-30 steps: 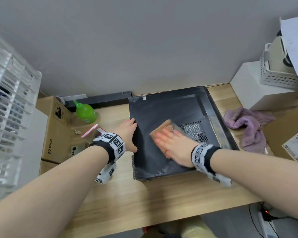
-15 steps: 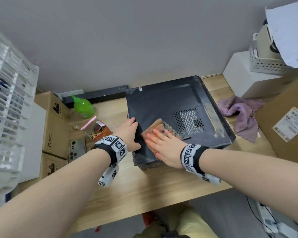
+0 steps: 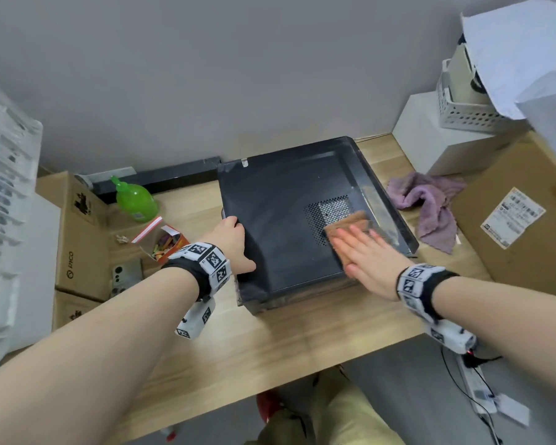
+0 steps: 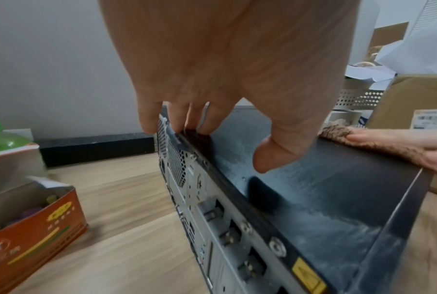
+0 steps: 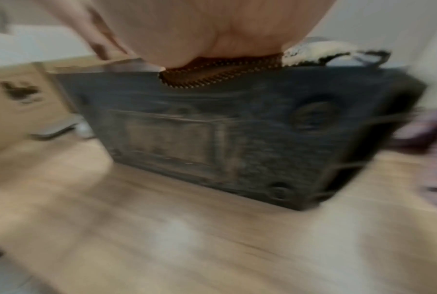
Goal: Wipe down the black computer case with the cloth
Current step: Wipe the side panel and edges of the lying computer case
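The black computer case (image 3: 280,220) lies flat on the wooden desk (image 3: 270,342), its top dusty. My left hand (image 3: 243,245) grips its left rear edge. In the left wrist view the fingers (image 4: 187,123) curl over the edge of the case (image 4: 313,189) and the thumb rests on top. My right hand (image 3: 360,248) lies flat with straight fingers and presses the brown cloth (image 3: 347,223) onto the near right part of the top, beside the vent grille (image 3: 329,207). The right wrist view is blurred; it shows the cloth (image 5: 225,71) under my palm, above the case's front (image 5: 237,129).
A green spray bottle (image 3: 135,200), an open orange box (image 3: 164,242) and a phone (image 3: 126,274) lie left of the case. A purple towel (image 3: 427,203) and a cardboard box (image 3: 520,220) are to the right. A white basket (image 3: 463,107) stands at the back right.
My right hand has slid the cloth from the near left of the case's top to the near right by the vent. My left hand keeps its hold on the left edge.
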